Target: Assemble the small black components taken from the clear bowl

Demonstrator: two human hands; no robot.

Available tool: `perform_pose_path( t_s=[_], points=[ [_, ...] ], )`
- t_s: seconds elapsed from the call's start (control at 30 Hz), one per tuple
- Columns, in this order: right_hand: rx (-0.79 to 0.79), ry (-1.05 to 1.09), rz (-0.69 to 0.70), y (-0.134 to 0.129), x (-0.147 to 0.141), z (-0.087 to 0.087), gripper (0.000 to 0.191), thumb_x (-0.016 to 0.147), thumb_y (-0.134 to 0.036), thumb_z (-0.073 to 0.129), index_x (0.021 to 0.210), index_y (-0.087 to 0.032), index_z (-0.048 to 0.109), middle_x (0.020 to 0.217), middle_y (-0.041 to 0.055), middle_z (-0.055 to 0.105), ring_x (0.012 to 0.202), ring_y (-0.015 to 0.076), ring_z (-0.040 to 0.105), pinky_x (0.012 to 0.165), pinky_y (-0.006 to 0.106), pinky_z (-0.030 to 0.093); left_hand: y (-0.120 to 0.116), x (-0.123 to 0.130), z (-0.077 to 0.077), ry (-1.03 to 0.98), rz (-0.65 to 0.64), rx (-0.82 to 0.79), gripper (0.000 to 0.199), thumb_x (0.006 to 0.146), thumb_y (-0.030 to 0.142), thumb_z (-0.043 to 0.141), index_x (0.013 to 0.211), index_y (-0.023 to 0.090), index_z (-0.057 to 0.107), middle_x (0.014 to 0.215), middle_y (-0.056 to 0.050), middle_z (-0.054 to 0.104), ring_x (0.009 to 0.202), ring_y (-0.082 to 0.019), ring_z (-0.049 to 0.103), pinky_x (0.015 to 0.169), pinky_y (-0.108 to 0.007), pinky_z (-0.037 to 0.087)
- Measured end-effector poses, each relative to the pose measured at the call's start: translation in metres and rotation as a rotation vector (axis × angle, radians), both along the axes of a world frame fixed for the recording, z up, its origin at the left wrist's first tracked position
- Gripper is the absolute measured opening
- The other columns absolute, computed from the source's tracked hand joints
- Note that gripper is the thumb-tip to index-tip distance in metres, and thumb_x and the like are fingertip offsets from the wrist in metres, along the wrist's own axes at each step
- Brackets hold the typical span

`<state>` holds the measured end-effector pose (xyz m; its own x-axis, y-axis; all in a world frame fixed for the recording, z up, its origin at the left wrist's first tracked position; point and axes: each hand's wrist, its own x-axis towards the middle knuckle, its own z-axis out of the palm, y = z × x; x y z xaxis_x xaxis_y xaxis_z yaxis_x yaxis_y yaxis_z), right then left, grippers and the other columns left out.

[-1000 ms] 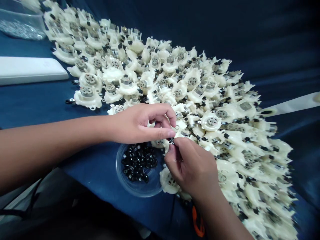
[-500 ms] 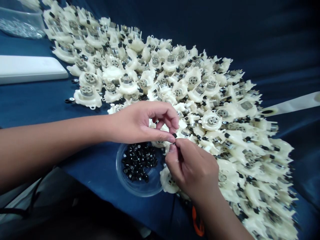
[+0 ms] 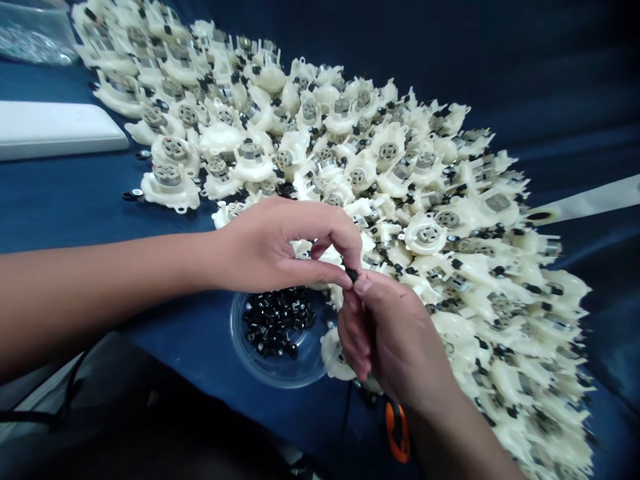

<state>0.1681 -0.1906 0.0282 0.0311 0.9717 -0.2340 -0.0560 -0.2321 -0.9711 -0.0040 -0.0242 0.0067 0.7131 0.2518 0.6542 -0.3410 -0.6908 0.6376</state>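
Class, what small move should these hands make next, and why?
Probably set the small black part onto one of the cream plastic motor housings: it is pinched between the left hand and right hand fingertips, right above the pile, and the clear dish beside them holds more black parts.

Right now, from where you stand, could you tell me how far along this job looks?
Done: many cream plastic housings in the large pile appear to carry small black pieces, though I can't count how many. In hand: the left hand and right hand pinch one small black piece between them. Left: a sizeable heap of black pieces sits in the clear plastic dish.
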Motion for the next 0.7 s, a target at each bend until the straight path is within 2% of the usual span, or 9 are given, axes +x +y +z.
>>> perform_pose_path(
  t_s=[0.07, 0.13, 0.23, 0.3, 0.37, 0.43, 0.47, 0.57, 0.7],
  points=[
    [-0.088, 0.210, 0.062, 0.003, 0.000, 0.004, 0.042, 0.109, -0.054, 0.060, 0.083, -0.024, 0.047, 0.050, -0.0111, 0.039, 0.034, 0.0080, 0.028, 0.032, 0.018, 0.032, -0.001, 0.000, 0.002, 0.010, 0.004, 0.091, 0.008, 0.105, 0.025, 0.076, 0.103, 0.031, 0.081, 0.108, -0.002, 0.087, 0.091, -0.017, 0.077, 0.084, -0.032, 0.058],
    [-0.144, 0.296, 0.100, 0.005, 0.000, 0.007, 0.041, 0.108, -0.053, 0.060, 0.082, -0.025, 0.045, 0.049, -0.0128, 0.032, 0.034, 0.0070, 0.020, 0.031, 0.017, 0.028, -0.002, -0.001, 0.004, 0.020, -0.003, 0.144, 0.014, 0.107, 0.027, 0.071, 0.102, 0.034, 0.081, 0.111, 0.000, 0.088, 0.096, -0.020, 0.078, 0.091, -0.036, 0.058],
    [-0.139, 0.200, 0.102, 0.005, 0.004, 0.008, 0.043, 0.109, -0.057, 0.055, 0.082, -0.025, 0.044, 0.048, -0.0122, 0.033, 0.032, 0.0085, 0.023, 0.031, 0.019, 0.030, -0.002, 0.000, 0.005, 0.045, 0.007, 0.160, 0.012, 0.107, 0.030, 0.071, 0.105, 0.035, 0.082, 0.115, -0.001, 0.087, 0.103, -0.022, 0.079, 0.097, -0.037, 0.057],
    [0.013, -0.160, 0.036, 0.003, 0.008, 0.006, 0.045, 0.112, -0.055, 0.053, 0.081, -0.024, 0.049, 0.050, -0.0085, 0.042, 0.036, 0.0102, 0.037, 0.036, 0.021, 0.034, 0.000, 0.000, 0.004, 0.062, 0.030, 0.150, 0.008, 0.104, 0.037, 0.079, 0.110, 0.033, 0.082, 0.113, -0.003, 0.086, 0.103, -0.022, 0.078, 0.098, -0.035, 0.057],
    [0.313, -0.729, -0.056, 0.002, 0.011, 0.002, 0.042, 0.114, -0.044, 0.054, 0.079, -0.022, 0.055, 0.057, -0.0048, 0.051, 0.046, 0.0099, 0.048, 0.045, 0.023, 0.034, 0.001, 0.000, 0.003, 0.065, 0.046, 0.110, 0.018, 0.102, 0.042, 0.084, 0.114, 0.028, 0.082, 0.111, -0.005, 0.086, 0.101, -0.021, 0.077, 0.095, -0.030, 0.057],
    [0.620, -1.240, -0.100, 0.001, 0.015, -0.003, 0.034, 0.113, -0.031, 0.056, 0.080, -0.020, 0.058, 0.064, -0.0032, 0.054, 0.055, 0.0095, 0.049, 0.053, 0.026, 0.031, 0.002, 0.001, 0.002, 0.069, 0.038, 0.052, 0.019, 0.105, 0.042, 0.081, 0.115, 0.025, 0.082, 0.109, -0.005, 0.085, 0.098, -0.018, 0.077, 0.090, -0.026, 0.058],
    [0.729, -1.409, -0.095, 0.002, 0.016, -0.005, 0.031, 0.112, -0.026, 0.056, 0.082, -0.020, 0.058, 0.066, -0.0030, 0.053, 0.058, 0.0100, 0.047, 0.056, 0.029, 0.029, 0.002, 0.001, 0.001, 0.077, 0.031, 0.026, 0.017, 0.106, 0.040, 0.079, 0.114, 0.025, 0.082, 0.108, -0.004, 0.085, 0.096, -0.016, 0.077, 0.088, -0.024, 0.058],
    [0.857, -1.630, -0.077, 0.002, 0.019, -0.009, 0.026, 0.113, -0.021, 0.055, 0.087, -0.021, 0.055, 0.070, -0.0025, 0.050, 0.064, 0.0124, 0.045, 0.060, 0.032, 0.029, 0.002, 0.003, -0.001, 0.110, 0.025, -0.056, 0.015, 0.105, 0.037, 0.079, 0.110, 0.024, 0.085, 0.104, -0.003, 0.085, 0.090, -0.014, 0.076, 0.082, -0.023, 0.058],
    [0.907, -1.694, -0.097, 0.002, 0.020, -0.011, 0.024, 0.114, -0.021, 0.056, 0.091, -0.021, 0.053, 0.072, -0.0029, 0.049, 0.066, 0.0136, 0.045, 0.062, 0.033, 0.030, 0.001, 0.003, 0.000, 0.158, 0.013, -0.163, 0.012, 0.101, 0.031, 0.082, 0.109, 0.024, 0.086, 0.102, -0.002, 0.085, 0.086, -0.014, 0.076, 0.077, -0.023, 0.059]
  ],
)
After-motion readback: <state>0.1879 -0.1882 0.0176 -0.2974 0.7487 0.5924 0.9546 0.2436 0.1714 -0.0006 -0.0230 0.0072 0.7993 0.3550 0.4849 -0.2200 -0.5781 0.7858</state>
